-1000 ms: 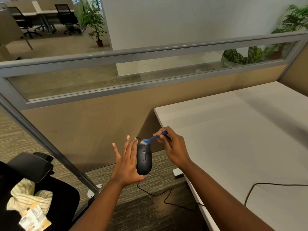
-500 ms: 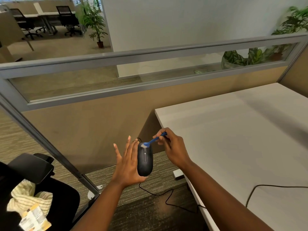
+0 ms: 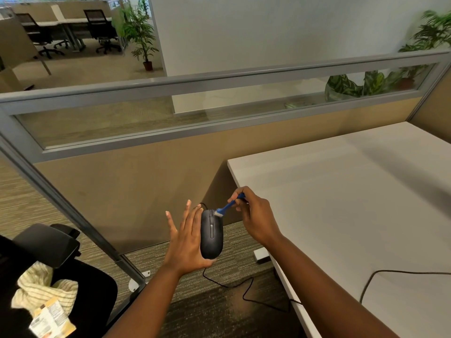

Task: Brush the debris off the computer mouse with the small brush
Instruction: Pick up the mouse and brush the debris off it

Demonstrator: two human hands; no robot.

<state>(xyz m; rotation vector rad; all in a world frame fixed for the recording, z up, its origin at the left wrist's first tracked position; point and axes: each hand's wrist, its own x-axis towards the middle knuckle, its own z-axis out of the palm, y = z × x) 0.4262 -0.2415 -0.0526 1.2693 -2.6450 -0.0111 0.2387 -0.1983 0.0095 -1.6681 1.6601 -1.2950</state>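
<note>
The left hand (image 3: 186, 242), fingers straight, props a black wired computer mouse (image 3: 211, 234) upright just left of the white desk (image 3: 341, 203). The right hand (image 3: 256, 219) pinches a small blue brush (image 3: 228, 207), bristles touching the mouse's top end. Short, light strokes away from the palm would likely work best.

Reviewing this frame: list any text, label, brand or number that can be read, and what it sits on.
No text can be read here.
Packet on the chair, lower left: printed label with a dark code-like patch, too small and blurred to read.
Computer mouse, brush and desk: no lettering or logo shows.
</note>
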